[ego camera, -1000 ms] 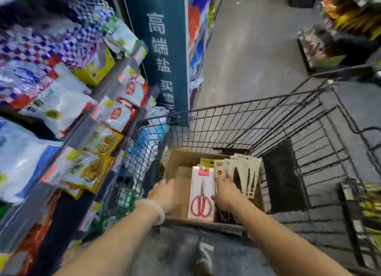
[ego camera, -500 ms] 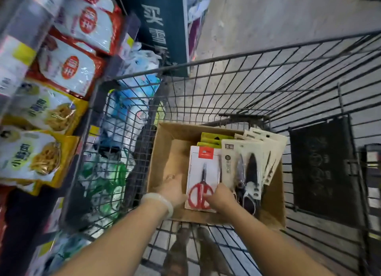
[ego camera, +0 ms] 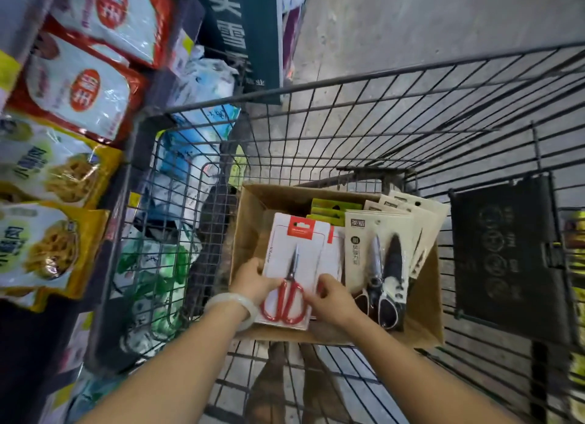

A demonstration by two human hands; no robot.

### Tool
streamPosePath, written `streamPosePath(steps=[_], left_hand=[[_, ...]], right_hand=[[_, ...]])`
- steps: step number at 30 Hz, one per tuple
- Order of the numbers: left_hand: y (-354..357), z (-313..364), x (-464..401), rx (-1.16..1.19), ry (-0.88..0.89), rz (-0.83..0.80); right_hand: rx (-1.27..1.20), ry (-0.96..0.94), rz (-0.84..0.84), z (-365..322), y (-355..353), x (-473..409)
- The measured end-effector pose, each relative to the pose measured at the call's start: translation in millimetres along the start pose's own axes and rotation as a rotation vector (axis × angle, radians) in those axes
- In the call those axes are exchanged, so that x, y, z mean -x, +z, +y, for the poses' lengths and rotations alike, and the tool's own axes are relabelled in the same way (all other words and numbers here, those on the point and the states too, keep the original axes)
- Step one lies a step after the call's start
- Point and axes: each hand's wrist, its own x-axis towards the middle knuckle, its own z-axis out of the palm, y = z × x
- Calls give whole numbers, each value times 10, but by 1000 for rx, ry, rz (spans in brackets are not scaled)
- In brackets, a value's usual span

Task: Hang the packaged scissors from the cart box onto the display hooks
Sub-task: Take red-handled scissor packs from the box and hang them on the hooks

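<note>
Left hand: gripping the left edge of the red scissors pack.
Right hand: pinching that pack's right edge.
Red scissors pack: lying inside the cardboard box, long axis running away from the person, blade tips pointing away.
Black scissors packs: lying just right of the red scissors pack.

The near scissors pack is white with a red top tab and red-handled scissors. To its right, beige packs hold black-and-silver shears; green cards lie farther back. The box is brown cardboard, the cart dark wire grid. A pale bracelet rings the left wrist.
</note>
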Motion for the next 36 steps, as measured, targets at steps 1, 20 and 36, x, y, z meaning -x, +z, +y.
streamPosePath(steps=[1, 20, 36], left_hand=[[-68, -16, -7, 14, 7, -1], [-530, -264, 24, 243, 90, 103], [-837, -212, 1051, 598, 236, 172]], right_hand=[[21, -7, 28, -27, 33, -14], [170, 217, 323, 123, 149, -175], [-257, -314, -20, -931, -69, 844]])
